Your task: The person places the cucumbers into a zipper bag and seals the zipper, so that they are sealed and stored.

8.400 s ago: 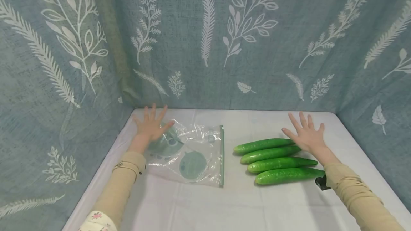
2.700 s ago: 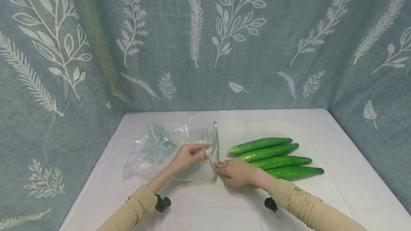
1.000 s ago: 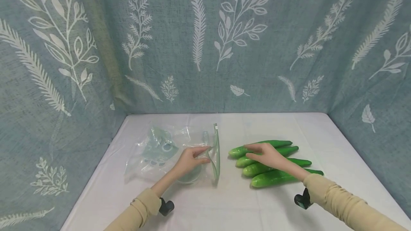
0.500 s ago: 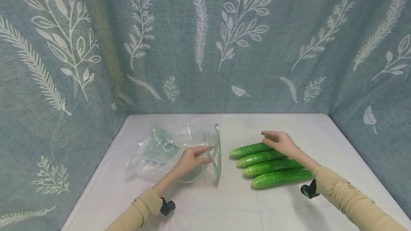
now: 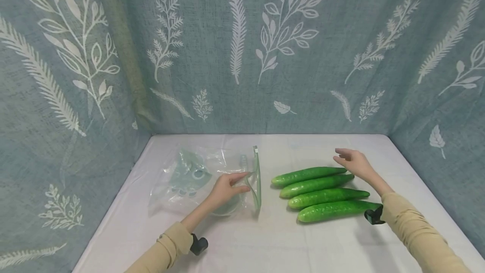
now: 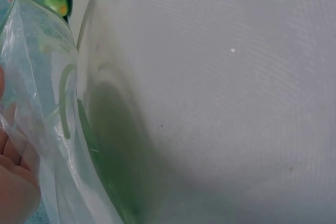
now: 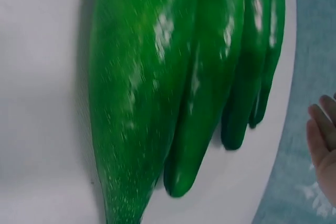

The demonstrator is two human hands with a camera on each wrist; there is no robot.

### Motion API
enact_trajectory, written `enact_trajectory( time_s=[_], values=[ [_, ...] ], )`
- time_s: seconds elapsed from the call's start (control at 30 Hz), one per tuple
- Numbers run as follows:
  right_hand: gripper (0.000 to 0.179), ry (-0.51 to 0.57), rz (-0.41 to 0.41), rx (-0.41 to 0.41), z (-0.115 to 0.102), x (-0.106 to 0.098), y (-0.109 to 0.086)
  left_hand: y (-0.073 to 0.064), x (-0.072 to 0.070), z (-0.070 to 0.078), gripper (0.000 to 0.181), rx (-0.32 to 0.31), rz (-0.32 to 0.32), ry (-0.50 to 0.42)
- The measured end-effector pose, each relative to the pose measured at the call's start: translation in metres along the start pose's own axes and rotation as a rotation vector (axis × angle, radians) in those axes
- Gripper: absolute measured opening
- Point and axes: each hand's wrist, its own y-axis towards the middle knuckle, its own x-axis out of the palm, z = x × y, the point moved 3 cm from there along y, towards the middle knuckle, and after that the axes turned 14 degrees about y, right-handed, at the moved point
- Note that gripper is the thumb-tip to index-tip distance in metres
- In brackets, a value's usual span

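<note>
A clear zip bag (image 5: 189, 174) with pale green prints lies on the left of the white table. My left hand (image 5: 224, 188) pinches the near side of its mouth, and the green zip edge (image 5: 258, 180) gapes apart there. In the left wrist view the bag (image 6: 58, 103) stands partly raised beside the fingers. To the right, several green cucumbers (image 5: 327, 197) lie side by side, paler ends toward the bag. My right hand (image 5: 355, 164) hovers by the far right end of the farthest cucumber, fingers loosely bent and holding nothing. The right wrist view shows the cucumbers (image 7: 142, 77) close up.
A white cloth covers the table (image 5: 280, 247). Blue-green curtains (image 5: 242, 108) with white leaf patterns close off the back and both sides. A black wrist camera (image 5: 198, 245) sits under the left forearm, another black wrist camera (image 5: 374, 215) under the right one.
My right hand has moved from the bag's mouth to above the cucumbers, then back and right toward their far ends. The left hand keeps its pinch on the bag, and the cucumbers lie still.
</note>
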Motion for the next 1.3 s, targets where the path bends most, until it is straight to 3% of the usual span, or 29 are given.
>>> enact_trajectory(
  time_s=[0.3, 0.57, 0.93, 1.3],
  values=[
    [0.049, -0.057, -0.001, 0.043, 0.022, -0.011, -0.006, -0.001, 0.002, -0.004, 0.049, 0.023, -0.010, -0.006],
    [0.047, -0.088, -0.040, 0.113, 0.033, -0.003, -0.009, -0.001, 0.002, -0.006, 0.049, 0.025, -0.015, -0.011],
    [0.038, -0.122, -0.036, 0.059, 0.039, 0.011, -0.013, -0.004, 0.003, -0.006, 0.049, 0.025, -0.024, -0.019],
    [0.037, -0.140, -0.047, 0.091, 0.036, 0.014, -0.009, -0.004, 0.004, -0.005, 0.049, 0.034, -0.016, -0.006]
  ],
)
